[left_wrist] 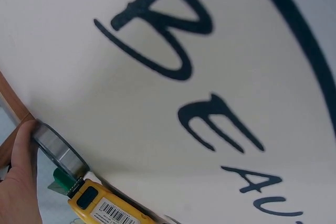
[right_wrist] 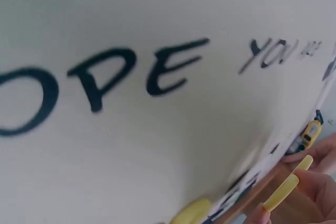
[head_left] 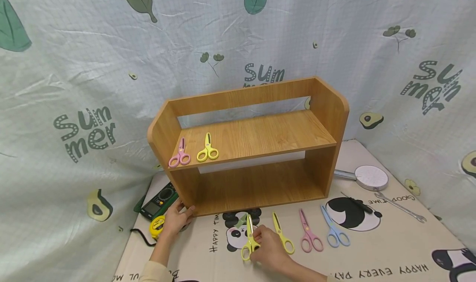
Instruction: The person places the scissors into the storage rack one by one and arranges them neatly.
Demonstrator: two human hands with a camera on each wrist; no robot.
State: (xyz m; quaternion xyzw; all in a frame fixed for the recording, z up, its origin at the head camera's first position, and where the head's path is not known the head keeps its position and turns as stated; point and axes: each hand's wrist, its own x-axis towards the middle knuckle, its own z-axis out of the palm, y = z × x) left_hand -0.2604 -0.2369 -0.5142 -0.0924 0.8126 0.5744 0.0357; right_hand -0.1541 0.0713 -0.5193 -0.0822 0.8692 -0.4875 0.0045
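Scissors (head_left: 250,237), yellow, one pair: held in right fingers (head_left: 267,245), blades toward shelf (head_left: 260,133). Shelf: wooden, two-tiered, upright.

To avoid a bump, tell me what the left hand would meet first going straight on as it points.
The wooden shelf unit, at its lower left front corner; the left hand seems to touch it there, though exact contact is unclear.
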